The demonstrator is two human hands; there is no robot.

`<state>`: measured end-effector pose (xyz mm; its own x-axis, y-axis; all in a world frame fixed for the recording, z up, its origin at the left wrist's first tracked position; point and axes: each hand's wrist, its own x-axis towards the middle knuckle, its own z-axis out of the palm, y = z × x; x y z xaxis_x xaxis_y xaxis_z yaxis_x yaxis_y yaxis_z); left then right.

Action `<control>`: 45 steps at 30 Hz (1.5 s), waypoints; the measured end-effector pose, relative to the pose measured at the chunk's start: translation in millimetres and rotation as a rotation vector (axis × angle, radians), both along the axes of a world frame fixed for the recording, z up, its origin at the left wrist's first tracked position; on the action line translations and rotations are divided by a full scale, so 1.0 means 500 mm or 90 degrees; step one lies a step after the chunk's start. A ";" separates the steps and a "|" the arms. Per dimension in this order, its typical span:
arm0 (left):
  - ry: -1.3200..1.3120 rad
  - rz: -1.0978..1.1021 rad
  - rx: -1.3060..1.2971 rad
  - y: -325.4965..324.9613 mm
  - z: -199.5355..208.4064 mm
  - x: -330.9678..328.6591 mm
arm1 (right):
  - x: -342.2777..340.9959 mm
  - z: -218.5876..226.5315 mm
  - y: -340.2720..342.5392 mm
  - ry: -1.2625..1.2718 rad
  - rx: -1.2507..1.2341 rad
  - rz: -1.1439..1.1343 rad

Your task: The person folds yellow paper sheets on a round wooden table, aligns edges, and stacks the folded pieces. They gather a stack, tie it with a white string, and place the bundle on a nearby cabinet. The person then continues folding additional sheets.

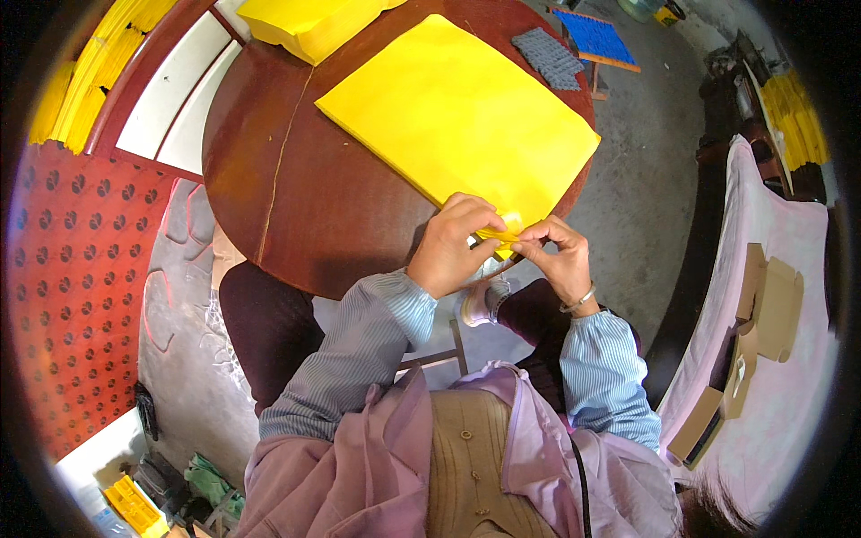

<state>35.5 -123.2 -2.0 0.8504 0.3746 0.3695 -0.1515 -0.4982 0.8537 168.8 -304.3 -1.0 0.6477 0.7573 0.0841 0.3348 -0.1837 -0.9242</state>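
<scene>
A stack of large yellow paper sheets [466, 112] lies slantwise on the round brown table [260, 170]. Its near corner reaches the table's front edge, where both hands meet. My left hand [457, 242] pinches the lifted edge of the paper at that corner between thumb and fingers. Beside it, my right hand [560, 255], with a bracelet at the wrist, pinches the same small raised fold from the right. How many sheets the fingers hold cannot be made out.
Another thick yellow stack [309, 22] sits at the table's far left. A grey textured mat [547, 58] lies at the far right edge, with a blue-topped stool [596, 38] beyond. Opened cardboard boxes [776, 309] rest on a cloth-covered seat [798, 242] at right. A red patterned mat [81, 269] is at left.
</scene>
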 end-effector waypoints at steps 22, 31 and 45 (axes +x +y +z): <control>0.063 0.054 -0.077 -0.021 0.005 0.003 | 0.181 0.074 0.085 -0.209 0.024 -0.154; 0.035 0.060 -0.043 -0.019 -0.006 0.011 | 0.555 0.014 0.327 -0.638 -0.459 -0.121; 0.025 0.037 -0.059 -0.004 -0.007 0.013 | 0.068 0.097 0.001 -0.130 0.044 0.025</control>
<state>41.9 -125.2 -5.7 0.8393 0.4547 0.2980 -0.0901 -0.4243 0.9011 202.7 -304.0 47.5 0.5820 0.7696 0.2627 0.5220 -0.1059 -0.8464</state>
